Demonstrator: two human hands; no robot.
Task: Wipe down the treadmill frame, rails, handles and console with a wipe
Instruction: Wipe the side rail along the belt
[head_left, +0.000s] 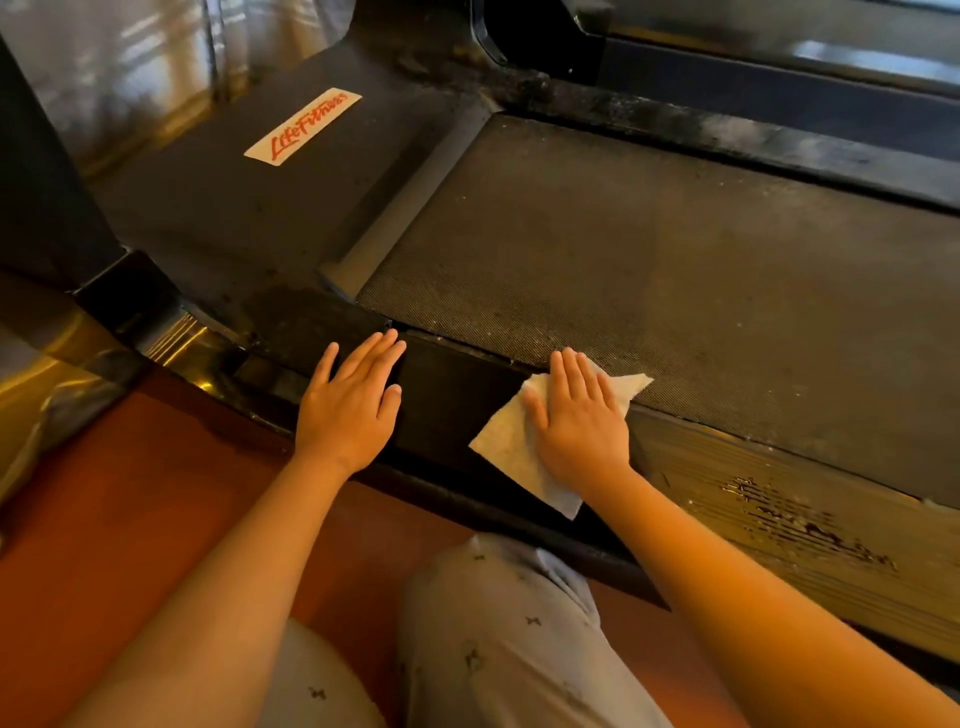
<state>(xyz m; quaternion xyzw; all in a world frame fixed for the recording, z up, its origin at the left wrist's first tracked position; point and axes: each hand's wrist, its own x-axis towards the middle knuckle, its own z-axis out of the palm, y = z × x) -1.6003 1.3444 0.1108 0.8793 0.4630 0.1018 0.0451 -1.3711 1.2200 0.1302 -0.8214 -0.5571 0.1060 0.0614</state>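
Right hand (582, 421): fingers straight and close together, palm flat, pressing down on the wipe (506, 447). The fingers are not curled round it, and the hand lies spread on top.

Wipe: a white, creased paper sheet with a soft, quilted surface. It lies on the near side rail (447, 405) of the treadmill. Its corner at 1 o'clock overlaps the edge of the running belt (649, 270).

Left hand (353, 405): at 9 o'clock of the right hand, apart from the wipe. The fingers are straight and slightly fanned, the palm flat on the same rail, holding nothing.

Side rail: smooth, glossy black under both hands. At 4 o'clock of the wipe it becomes a ribbed strip (779, 509) with worn, flaking patches.

Running belt: matt grey with a fine dotted weave, dusted with pale specks.

Motor cover (234, 218): at 11 o'clock of the left hand, dark and matt. It carries a white rectangular Life Fitness label (303, 126) with red lettering.

Floor (130, 493): reddish-brown. The person's knee in light patterned trousers (509, 639) is at 6 o'clock of the wipe.
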